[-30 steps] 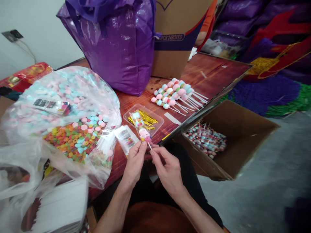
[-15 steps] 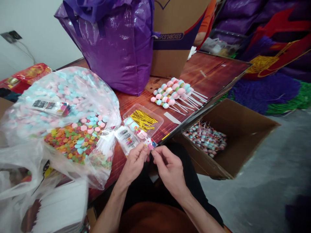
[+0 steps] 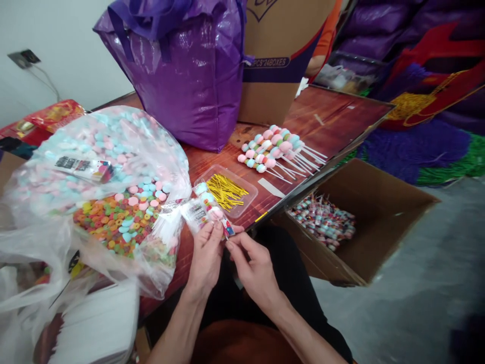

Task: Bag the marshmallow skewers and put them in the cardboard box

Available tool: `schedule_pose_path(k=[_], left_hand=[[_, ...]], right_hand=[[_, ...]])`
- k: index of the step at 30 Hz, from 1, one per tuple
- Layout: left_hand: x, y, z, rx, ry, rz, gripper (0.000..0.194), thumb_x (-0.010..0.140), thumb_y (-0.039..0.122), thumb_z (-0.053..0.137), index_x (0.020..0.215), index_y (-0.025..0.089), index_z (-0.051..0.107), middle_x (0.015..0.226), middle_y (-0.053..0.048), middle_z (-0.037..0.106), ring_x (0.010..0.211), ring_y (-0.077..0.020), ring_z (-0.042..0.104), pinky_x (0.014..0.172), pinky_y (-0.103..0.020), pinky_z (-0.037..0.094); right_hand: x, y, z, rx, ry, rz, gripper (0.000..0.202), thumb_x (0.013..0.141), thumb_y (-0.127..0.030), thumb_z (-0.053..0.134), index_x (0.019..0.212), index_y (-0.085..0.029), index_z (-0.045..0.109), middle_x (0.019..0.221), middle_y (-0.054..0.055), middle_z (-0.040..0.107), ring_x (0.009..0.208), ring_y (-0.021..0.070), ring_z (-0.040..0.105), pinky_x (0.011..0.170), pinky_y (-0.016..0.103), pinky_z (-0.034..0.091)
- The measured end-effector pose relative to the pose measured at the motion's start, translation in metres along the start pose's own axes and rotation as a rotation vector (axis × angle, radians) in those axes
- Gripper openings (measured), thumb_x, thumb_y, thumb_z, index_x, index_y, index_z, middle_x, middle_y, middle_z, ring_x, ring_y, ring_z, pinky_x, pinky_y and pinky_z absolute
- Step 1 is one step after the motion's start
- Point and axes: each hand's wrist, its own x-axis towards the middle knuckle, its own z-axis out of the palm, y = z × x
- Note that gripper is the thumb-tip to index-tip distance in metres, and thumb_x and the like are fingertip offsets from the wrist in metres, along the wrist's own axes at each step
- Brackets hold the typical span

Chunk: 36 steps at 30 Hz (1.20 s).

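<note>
A candy skewer in a clear printed bag is held near the table's front edge, its pink and blue marshmallows pointing away from me. My left hand is closed on its lower part, thumb on top. The fingers of my right hand are pinched at the bag's bottom end by the stick; whether they also hold a tie is too small to tell. Just beyond lies a clear plastic tray of gold twist ties. A stack of printed bags is partly covered by the skewer.
Unwrapped candy skewers lie in rows on the table. An open carton at right holds wrapped ones. A large bag of marshmallows and gummy rings fills the left, and a purple bag stands behind. A person's orange sleeve shows farther back.
Both hands have shifted slightly left with the wrapped candy skewer, which now covers more of the bag stack. My right hand stays pinched at the bag's end. The view has tilted a little.
</note>
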Motion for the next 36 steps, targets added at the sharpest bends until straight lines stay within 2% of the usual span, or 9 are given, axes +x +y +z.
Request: schedule_pose_path(k=[7,10,13,16,19,21,23,28,36], left_hand=[[-0.007,0.005,-0.008,0.026,0.020,0.070,0.021,0.080,0.035,0.076,0.091,0.017,0.077,0.087,-0.008,0.076,0.083,-0.0195,0.070,0.080,-0.031,0.054],[-0.009,0.009,-0.012,0.024,0.011,0.105,0.022,0.082,0.035,0.075,0.097,0.019,0.077,0.088,-0.006,0.075,0.075,-0.0154,0.066,0.078,-0.030,0.054],[-0.010,0.021,-0.017,-0.071,-0.029,0.097,0.024,0.080,0.036,0.077,0.100,0.022,0.075,0.088,-0.005,0.072,0.071,-0.0147,0.062,0.074,-0.031,0.055],[-0.007,0.033,-0.021,-0.174,-0.009,0.164,0.025,0.076,0.035,0.081,0.096,0.021,0.074,0.072,0.000,0.061,0.066,-0.0128,0.056,0.070,-0.028,0.054],[-0.001,0.038,-0.025,-0.216,0.076,0.242,0.024,0.074,0.034,0.083,0.087,0.017,0.073,0.062,0.003,0.045,0.062,-0.0090,0.046,0.067,-0.023,0.048],[0.003,0.034,-0.028,-0.203,0.124,0.218,0.024,0.074,0.033,0.082,0.084,0.015,0.071,0.062,0.004,0.041,0.059,-0.0072,0.039,0.059,-0.019,0.041],[0.004,0.029,-0.030,-0.185,0.157,0.162,0.025,0.074,0.033,0.082,0.083,0.014,0.070,0.063,0.005,0.038,0.058,-0.0065,0.034,0.053,-0.018,0.033],[0.005,0.024,-0.031,-0.170,0.170,0.047,0.039,0.071,0.044,0.080,0.087,0.011,0.070,0.063,0.005,0.038,0.058,-0.0072,0.029,0.053,-0.019,0.030],[0.019,0.026,-0.036,-0.208,0.113,0.002,0.038,0.069,0.043,0.083,0.084,0.010,0.071,0.064,0.002,0.047,0.056,-0.0057,0.032,0.052,-0.019,0.029]], right_hand=[[0.013,-0.011,0.002,0.153,-0.092,0.199,0.020,0.091,-0.040,0.059,0.085,-0.021,0.058,0.071,-0.001,0.062,0.063,0.0136,0.055,0.056,0.022,0.044],[0.021,-0.020,0.011,0.391,-0.158,0.323,0.036,0.095,-0.048,0.050,0.074,-0.020,0.055,0.052,-0.004,0.051,0.046,0.0100,0.044,0.046,0.021,0.036],[0.030,-0.031,0.016,0.490,-0.319,0.395,0.041,0.096,-0.047,0.044,0.067,-0.019,0.052,0.043,-0.006,0.044,0.038,0.0082,0.036,0.042,0.020,0.028],[0.049,-0.037,0.011,0.172,-0.474,0.242,0.038,0.097,-0.038,0.042,0.066,-0.019,0.055,0.051,-0.001,0.056,0.045,0.0112,0.049,0.047,0.022,0.034],[0.082,-0.031,0.002,-0.477,-0.264,0.042,0.029,0.094,-0.022,0.047,0.068,-0.019,0.060,0.064,0.004,0.064,0.060,0.0166,0.059,0.057,0.026,0.039],[0.107,-0.022,0.000,-0.842,-0.127,0.090,0.023,0.093,-0.016,0.048,0.080,-0.017,0.067,0.075,0.010,0.068,0.069,0.0223,0.065,0.060,0.029,0.040],[0.130,-0.012,0.001,-1.053,-0.125,0.157,0.019,0.093,-0.015,0.050,0.097,-0.013,0.069,0.093,0.019,0.071,0.080,0.0285,0.069,0.064,0.033,0.044],[0.152,0.004,0.009,-1.162,-0.193,0.200,0.033,0.092,-0.005,0.040,0.114,-0.005,0.064,0.111,0.027,0.068,0.093,0.0340,0.071,0.071,0.038,0.049],[0.149,0.001,-0.006,-1.206,-0.283,0.185,0.024,0.096,-0.027,0.047,0.099,-0.023,0.070,0.089,0.009,0.075,0.084,0.0254,0.071,0.065,0.029,0.043]])
